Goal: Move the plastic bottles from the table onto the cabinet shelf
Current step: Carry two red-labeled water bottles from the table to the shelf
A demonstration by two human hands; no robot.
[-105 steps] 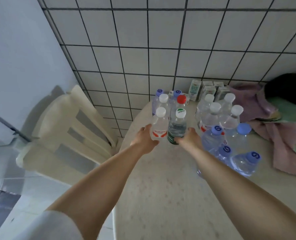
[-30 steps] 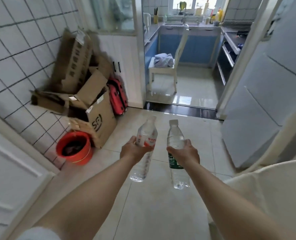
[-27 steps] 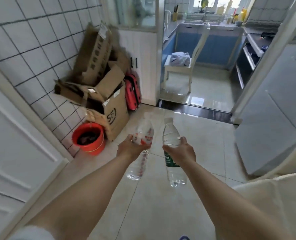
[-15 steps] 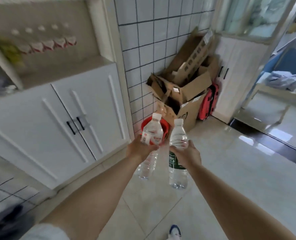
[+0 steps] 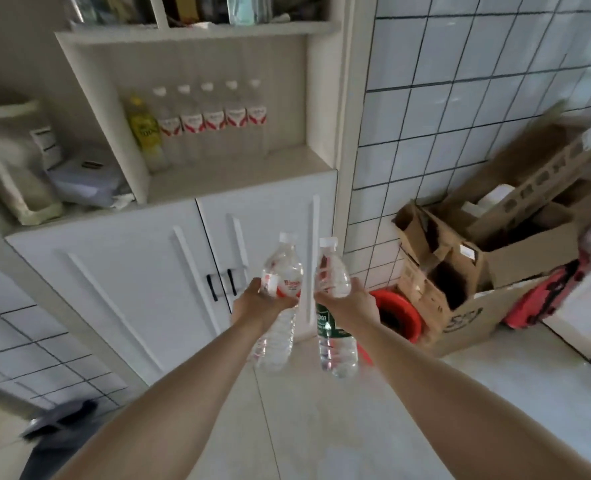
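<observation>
My left hand (image 5: 257, 301) grips a clear bottle with a red-and-white label (image 5: 280, 271) around its middle. My right hand (image 5: 351, 303) holds a clear bottle with a green label (image 5: 334, 337). Both bottles are upright, side by side in the air in front of the white cabinet doors (image 5: 169, 271). Above them the open cabinet shelf (image 5: 238, 168) holds a row of several red-labelled bottles (image 5: 214, 119) and a yellow bottle (image 5: 145, 129) at its left end. The shelf's front strip is bare.
A grey bag and papers (image 5: 62, 168) fill the compartment left of the shelf. Cardboard boxes (image 5: 488, 265), a red bucket (image 5: 398, 313) and a red case (image 5: 546, 296) stand on the floor at the right against the tiled wall. Pale floor tiles (image 5: 321, 427) lie below my arms.
I picked the two bottles off the table, turned and walked across the room. The cabinet has swung from the left edge to straight ahead and is closer.
</observation>
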